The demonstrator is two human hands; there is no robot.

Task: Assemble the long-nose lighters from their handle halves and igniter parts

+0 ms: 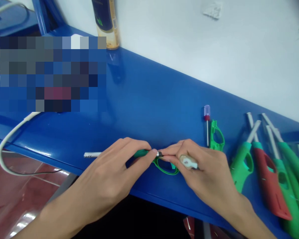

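My left hand (114, 166) is closed around a green gas lighter (141, 153), whose silver barrel (92, 154) sticks out to the left. My right hand (199, 166) is closed too. Its fingertips meet those of the left at a small dark and silver metal part (159, 154). A whitish plastic piece (188, 162) sits in the grip of my right hand, between thumb and fingers. Below the fingertips a green loop (167, 172) of the lighter's handle shows. How the small parts join is hidden by my fingers.
Past my right hand lie a screwdriver (207, 122) with a clear and red handle and a green plastic shell (216, 136). Several green lighters and a red lighter (271, 182) lie at the right. A can (107, 26) stands at the back; a white cable (5, 146) curves at left.
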